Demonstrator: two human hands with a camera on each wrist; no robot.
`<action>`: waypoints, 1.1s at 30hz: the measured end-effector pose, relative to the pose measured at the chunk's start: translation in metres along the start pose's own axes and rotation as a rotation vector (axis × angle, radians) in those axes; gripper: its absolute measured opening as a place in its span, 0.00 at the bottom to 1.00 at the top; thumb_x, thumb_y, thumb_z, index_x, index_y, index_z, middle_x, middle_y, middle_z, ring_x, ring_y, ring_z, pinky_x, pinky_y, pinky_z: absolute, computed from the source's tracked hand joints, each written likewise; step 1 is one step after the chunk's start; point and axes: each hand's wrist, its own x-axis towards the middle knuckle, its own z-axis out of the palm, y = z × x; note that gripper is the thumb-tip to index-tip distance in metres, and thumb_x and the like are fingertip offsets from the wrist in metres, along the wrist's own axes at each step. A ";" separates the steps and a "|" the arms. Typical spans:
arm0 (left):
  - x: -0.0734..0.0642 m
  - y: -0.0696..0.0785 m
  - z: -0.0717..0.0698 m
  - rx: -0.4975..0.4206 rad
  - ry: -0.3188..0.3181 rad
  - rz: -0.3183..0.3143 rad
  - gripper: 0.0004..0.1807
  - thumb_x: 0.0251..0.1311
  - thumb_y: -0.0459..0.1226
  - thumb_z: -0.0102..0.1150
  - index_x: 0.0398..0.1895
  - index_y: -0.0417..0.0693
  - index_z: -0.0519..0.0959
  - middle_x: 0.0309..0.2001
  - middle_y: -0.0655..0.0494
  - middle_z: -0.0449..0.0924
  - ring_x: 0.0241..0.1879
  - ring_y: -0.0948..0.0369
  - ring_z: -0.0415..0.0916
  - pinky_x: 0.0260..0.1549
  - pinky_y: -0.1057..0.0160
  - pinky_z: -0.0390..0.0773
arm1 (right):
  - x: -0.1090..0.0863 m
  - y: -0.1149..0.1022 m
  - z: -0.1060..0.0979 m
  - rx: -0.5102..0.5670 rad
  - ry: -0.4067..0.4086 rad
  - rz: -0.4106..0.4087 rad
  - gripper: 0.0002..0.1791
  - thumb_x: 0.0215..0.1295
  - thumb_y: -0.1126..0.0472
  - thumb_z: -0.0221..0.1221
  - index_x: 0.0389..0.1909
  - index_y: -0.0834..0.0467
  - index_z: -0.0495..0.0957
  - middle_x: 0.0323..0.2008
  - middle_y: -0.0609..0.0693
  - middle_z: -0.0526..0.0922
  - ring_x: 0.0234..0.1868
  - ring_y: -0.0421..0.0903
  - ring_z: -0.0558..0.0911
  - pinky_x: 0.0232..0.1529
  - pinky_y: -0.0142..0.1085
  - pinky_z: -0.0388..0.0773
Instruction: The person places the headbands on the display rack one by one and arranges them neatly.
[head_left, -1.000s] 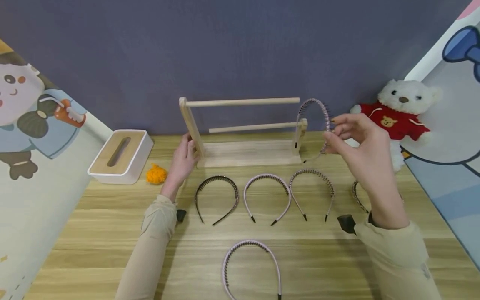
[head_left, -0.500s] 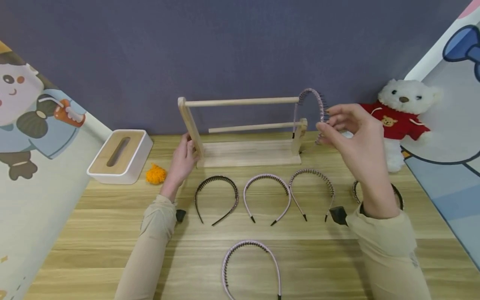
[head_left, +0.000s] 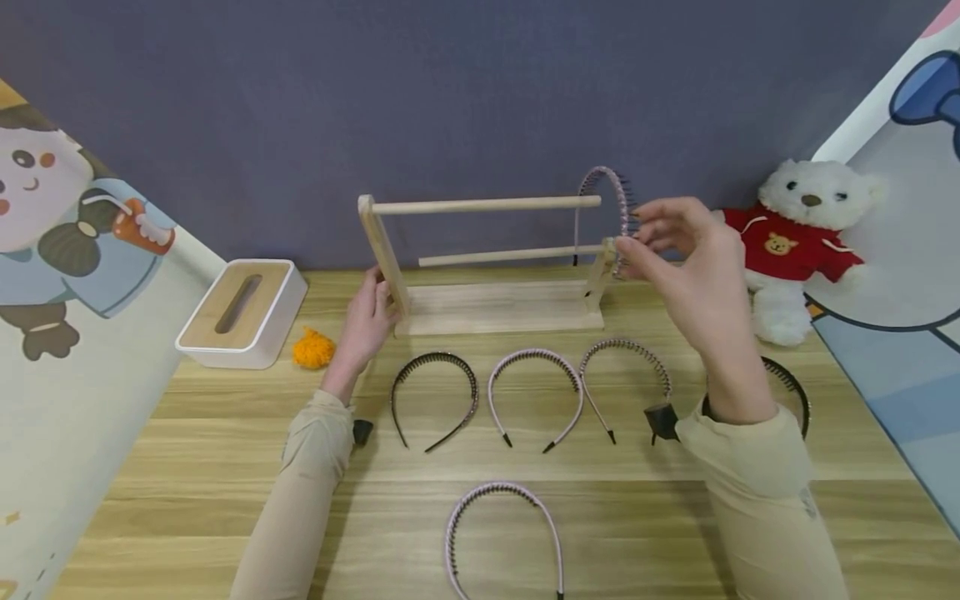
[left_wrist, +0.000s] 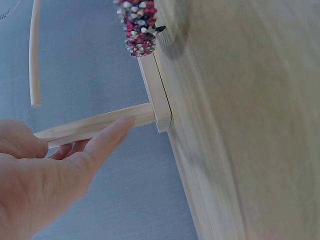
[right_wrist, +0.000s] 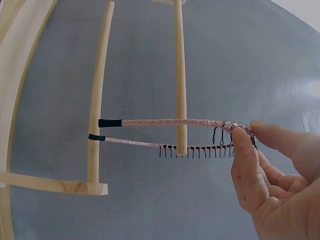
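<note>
My left hand (head_left: 366,312) holds the left upright (head_left: 384,258) of a wooden rack with two rods, its fingers lying along the post in the left wrist view. With thumb and fingertips, my right hand (head_left: 690,267) pinches a pink beaded headband (head_left: 624,204) with black comb teeth. The headband is raised at the free right end of the upper rod (head_left: 487,205). In the right wrist view that rod's end (right_wrist: 181,145) lies between the headband's two arms, and the black tips (right_wrist: 110,123) overlap the lower rod (right_wrist: 97,100).
On the table in front of the rack lie a black headband (head_left: 435,357), a lilac one (head_left: 534,353) and a pinkish one (head_left: 626,342). Another lilac headband (head_left: 498,486) lies nearer, a dark one (head_left: 795,387) rightward. Around stand a tissue box (head_left: 277,329), orange yarn (head_left: 312,348) and a teddy bear (head_left: 795,242).
My right hand has moved left and slightly up with the headband, from beside the rack to over the upper rod's end. My left hand stays on the upright.
</note>
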 end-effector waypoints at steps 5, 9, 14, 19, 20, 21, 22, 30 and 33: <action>0.000 0.000 0.000 -0.004 0.004 0.004 0.31 0.88 0.43 0.30 0.85 0.37 0.51 0.77 0.29 0.61 0.74 0.33 0.65 0.68 0.37 0.76 | 0.003 -0.001 0.005 0.013 -0.010 0.001 0.14 0.71 0.69 0.70 0.54 0.64 0.82 0.37 0.49 0.82 0.35 0.43 0.84 0.37 0.28 0.90; 0.000 -0.001 0.000 -0.012 0.003 0.008 0.31 0.88 0.44 0.30 0.85 0.37 0.51 0.77 0.29 0.60 0.74 0.33 0.65 0.67 0.37 0.76 | 0.006 -0.003 0.011 0.006 -0.014 -0.007 0.15 0.71 0.68 0.70 0.55 0.65 0.81 0.37 0.47 0.83 0.35 0.42 0.84 0.36 0.27 0.89; 0.001 -0.001 0.000 -0.008 0.003 0.011 0.32 0.88 0.45 0.30 0.85 0.37 0.51 0.77 0.29 0.60 0.73 0.32 0.65 0.67 0.37 0.77 | 0.011 -0.007 0.017 0.032 -0.029 -0.037 0.15 0.71 0.69 0.70 0.55 0.67 0.81 0.36 0.48 0.83 0.34 0.43 0.84 0.34 0.27 0.89; 0.002 -0.002 0.000 -0.009 0.004 0.009 0.32 0.88 0.44 0.31 0.85 0.36 0.51 0.77 0.29 0.60 0.74 0.32 0.65 0.67 0.36 0.76 | 0.014 -0.012 0.024 0.051 -0.052 -0.045 0.16 0.71 0.68 0.70 0.56 0.68 0.80 0.37 0.49 0.82 0.35 0.43 0.85 0.36 0.29 0.90; 0.002 -0.002 0.000 -0.010 0.004 0.006 0.32 0.88 0.44 0.31 0.85 0.37 0.51 0.78 0.30 0.59 0.74 0.32 0.64 0.67 0.36 0.76 | 0.015 -0.013 0.025 0.051 -0.054 -0.049 0.17 0.71 0.68 0.70 0.56 0.68 0.81 0.37 0.49 0.82 0.35 0.43 0.85 0.36 0.29 0.90; 0.002 -0.002 0.000 -0.011 0.002 0.003 0.32 0.88 0.44 0.31 0.85 0.37 0.51 0.78 0.30 0.59 0.74 0.32 0.64 0.67 0.36 0.76 | 0.015 -0.013 0.026 0.046 -0.056 -0.054 0.17 0.71 0.68 0.70 0.56 0.68 0.81 0.37 0.49 0.82 0.35 0.42 0.85 0.36 0.29 0.90; 0.002 -0.002 0.000 -0.011 0.001 0.000 0.32 0.88 0.44 0.30 0.85 0.37 0.50 0.78 0.30 0.59 0.74 0.33 0.64 0.67 0.37 0.76 | 0.015 -0.014 0.028 0.048 -0.059 -0.058 0.17 0.71 0.68 0.70 0.57 0.68 0.81 0.37 0.49 0.82 0.35 0.42 0.85 0.36 0.29 0.90; 0.003 -0.001 0.000 -0.023 -0.010 -0.012 0.32 0.88 0.45 0.30 0.86 0.38 0.49 0.79 0.30 0.57 0.76 0.33 0.62 0.68 0.37 0.75 | 0.016 -0.017 0.041 0.037 -0.080 -0.080 0.17 0.72 0.67 0.70 0.57 0.68 0.80 0.37 0.52 0.83 0.33 0.41 0.85 0.35 0.29 0.89; 0.003 -0.001 0.000 -0.023 -0.011 -0.016 0.33 0.88 0.45 0.30 0.86 0.37 0.49 0.79 0.30 0.57 0.75 0.33 0.62 0.68 0.37 0.75 | 0.016 -0.016 0.048 0.039 -0.086 -0.087 0.17 0.71 0.68 0.71 0.57 0.69 0.80 0.38 0.53 0.83 0.34 0.41 0.85 0.36 0.29 0.89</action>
